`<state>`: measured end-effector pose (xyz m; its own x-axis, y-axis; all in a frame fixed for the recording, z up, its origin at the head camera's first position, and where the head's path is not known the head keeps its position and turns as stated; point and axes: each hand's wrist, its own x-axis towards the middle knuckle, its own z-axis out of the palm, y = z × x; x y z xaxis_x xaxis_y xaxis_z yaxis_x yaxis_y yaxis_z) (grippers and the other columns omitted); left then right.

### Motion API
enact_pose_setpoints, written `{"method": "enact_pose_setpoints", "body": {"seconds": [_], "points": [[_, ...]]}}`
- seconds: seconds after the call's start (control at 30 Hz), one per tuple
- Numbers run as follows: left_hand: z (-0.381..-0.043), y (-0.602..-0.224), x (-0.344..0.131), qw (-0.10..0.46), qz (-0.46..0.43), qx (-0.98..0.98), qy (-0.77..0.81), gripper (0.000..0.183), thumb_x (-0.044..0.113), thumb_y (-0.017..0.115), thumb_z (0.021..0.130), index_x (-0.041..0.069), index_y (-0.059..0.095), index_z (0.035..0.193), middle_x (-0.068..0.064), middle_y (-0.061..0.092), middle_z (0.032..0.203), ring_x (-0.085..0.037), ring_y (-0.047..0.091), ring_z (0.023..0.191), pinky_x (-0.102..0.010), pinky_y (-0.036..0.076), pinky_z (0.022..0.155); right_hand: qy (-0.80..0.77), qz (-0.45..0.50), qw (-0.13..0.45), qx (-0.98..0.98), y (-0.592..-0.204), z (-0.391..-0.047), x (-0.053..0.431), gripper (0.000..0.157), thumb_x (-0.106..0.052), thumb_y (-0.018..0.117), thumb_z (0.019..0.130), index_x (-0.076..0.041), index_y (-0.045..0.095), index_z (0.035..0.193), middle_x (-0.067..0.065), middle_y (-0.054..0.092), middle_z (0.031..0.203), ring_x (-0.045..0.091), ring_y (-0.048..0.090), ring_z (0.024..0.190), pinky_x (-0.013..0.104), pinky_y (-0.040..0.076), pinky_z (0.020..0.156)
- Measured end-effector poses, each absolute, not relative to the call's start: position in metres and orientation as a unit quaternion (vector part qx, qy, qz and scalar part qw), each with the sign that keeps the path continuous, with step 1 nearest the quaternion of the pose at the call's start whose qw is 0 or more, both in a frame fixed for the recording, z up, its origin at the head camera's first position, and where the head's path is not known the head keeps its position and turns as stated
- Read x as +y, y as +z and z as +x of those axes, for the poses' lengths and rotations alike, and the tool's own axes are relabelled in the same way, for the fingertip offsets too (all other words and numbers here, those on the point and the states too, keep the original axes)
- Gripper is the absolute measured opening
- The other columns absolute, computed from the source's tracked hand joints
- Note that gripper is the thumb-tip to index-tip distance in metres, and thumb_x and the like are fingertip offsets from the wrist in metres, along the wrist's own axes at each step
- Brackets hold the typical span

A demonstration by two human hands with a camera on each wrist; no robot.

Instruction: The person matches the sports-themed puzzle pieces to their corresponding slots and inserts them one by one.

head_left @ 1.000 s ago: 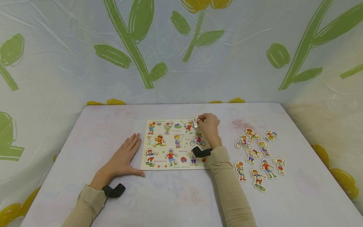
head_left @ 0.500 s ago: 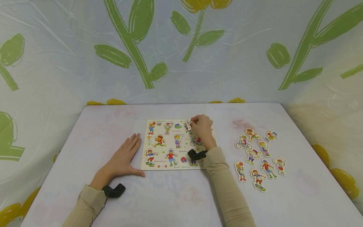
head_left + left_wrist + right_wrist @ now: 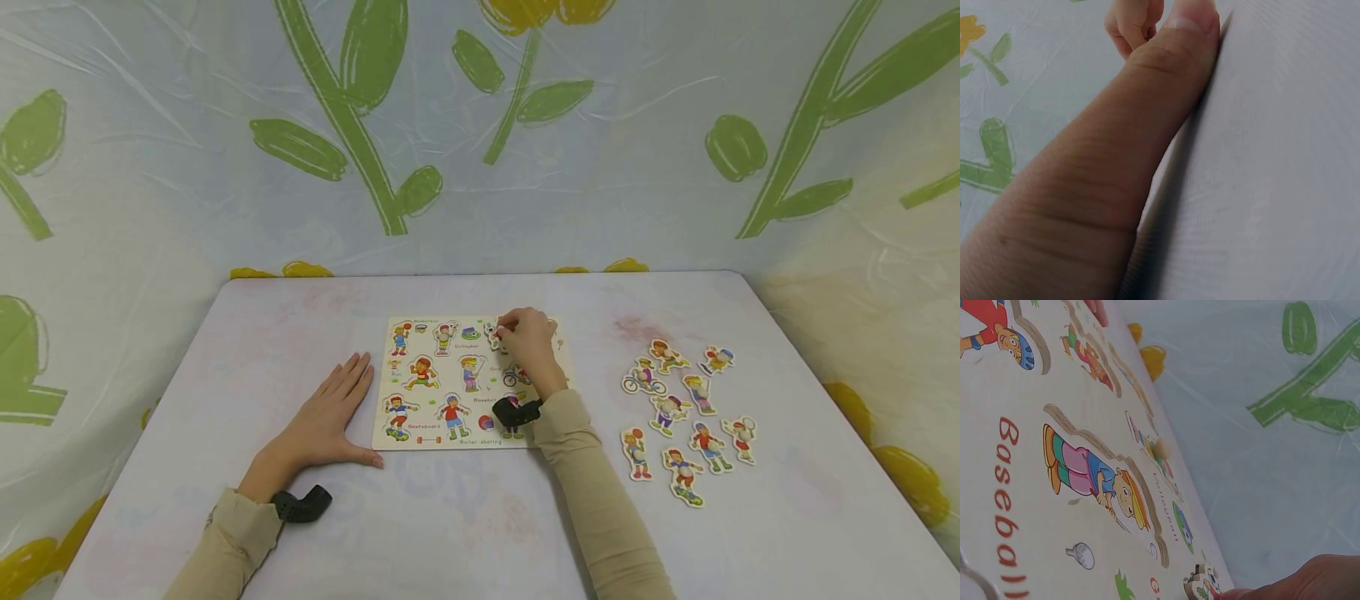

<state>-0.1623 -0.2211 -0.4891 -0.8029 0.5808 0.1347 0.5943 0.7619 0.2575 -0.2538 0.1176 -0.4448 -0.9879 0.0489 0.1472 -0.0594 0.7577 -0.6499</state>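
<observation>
A wooden puzzle board (image 3: 447, 377) with sports figures and cut-out slots lies mid-table. My right hand (image 3: 532, 342) pinches a small figure puzzle piece (image 3: 1199, 585) at its top row, over the slot right of the ball picture. In the right wrist view the piece's thick edge shows beside my fingertips; in the head view my fingers partly cover it. A volleyball figure piece (image 3: 444, 339) with a knob sits in the top row. Flat on the table, my left hand (image 3: 322, 421) spreads its fingers beside the board's left edge, holding nothing.
Several loose figure pieces lie right of the board, among them a cyclist piece (image 3: 642, 377), a skateboarder piece (image 3: 682, 477) and a basketball piece (image 3: 636, 454). A patterned sheet (image 3: 525, 208) hangs behind the table.
My right hand has moved left and slightly down from the board's upper right corner, bringing the pinched piece over the top-row slot. The left hand has stayed put.
</observation>
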Motion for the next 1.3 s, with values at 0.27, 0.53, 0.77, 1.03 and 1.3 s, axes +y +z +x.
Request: {"method": "enact_pose_setpoints", "body": {"seconds": [0.27,0.53,0.77,1.03,1.3], "points": [[-0.1625,-0.4893,-0.2212,0.028,-0.316,-0.937,-0.144,0.143,0.089,0.065,0.058,-0.005,0.018,0.156,-0.019,0.009,0.165,-0.034,0.006,0.152,-0.044,0.007,0.123,0.346,-0.003,0.079,-0.935,-0.4468,-0.2547,0.1166,0.011,-0.011,0.070,0.092,-0.003,0.076,0.095,0.012,0.074,0.090,0.034,0.062,0.095,0.059,0.032,0.100],[-0.1624,-0.4896,-0.2215,0.033,-0.319,-0.937,-0.142,0.142,0.089,0.064,0.059,-0.005,0.019,0.155,-0.019,0.010,0.164,-0.035,0.007,0.151,-0.045,0.009,0.123,0.346,-0.004,0.075,-0.935,-0.4436,-0.2529,0.1161,0.010,-0.010,0.070,0.091,-0.002,0.076,0.094,0.013,0.074,0.089,0.035,0.062,0.095,0.061,0.030,0.101],[-0.1626,-0.4894,-0.2212,0.030,-0.317,-0.937,-0.142,0.143,0.090,0.064,0.059,-0.005,0.019,0.155,-0.019,0.009,0.164,-0.035,0.006,0.151,-0.045,0.008,0.123,0.341,-0.005,0.059,-0.938,-0.4410,-0.2507,0.1164,0.010,-0.010,0.071,0.091,-0.001,0.076,0.092,0.013,0.073,0.088,0.034,0.062,0.094,0.063,0.029,0.103],[-0.1613,-0.4873,-0.2202,0.028,-0.317,-0.936,-0.147,0.142,0.087,0.067,0.059,-0.006,0.019,0.155,-0.020,0.010,0.164,-0.036,0.007,0.151,-0.046,0.009,0.123,0.343,-0.010,0.047,-0.938,-0.4423,-0.2515,0.1171,0.012,-0.010,0.070,0.092,-0.001,0.076,0.094,0.014,0.073,0.090,0.033,0.063,0.094,0.065,0.026,0.107],[-0.1609,-0.4873,-0.2206,0.028,-0.317,-0.936,-0.153,0.141,0.086,0.068,0.059,-0.006,0.019,0.155,-0.020,0.010,0.164,-0.036,0.008,0.151,-0.046,0.009,0.123,0.350,-0.010,0.042,-0.936,-0.4444,-0.2523,0.1180,0.012,-0.011,0.069,0.093,-0.001,0.076,0.096,0.014,0.073,0.091,0.033,0.063,0.094,0.064,0.027,0.108]]}}
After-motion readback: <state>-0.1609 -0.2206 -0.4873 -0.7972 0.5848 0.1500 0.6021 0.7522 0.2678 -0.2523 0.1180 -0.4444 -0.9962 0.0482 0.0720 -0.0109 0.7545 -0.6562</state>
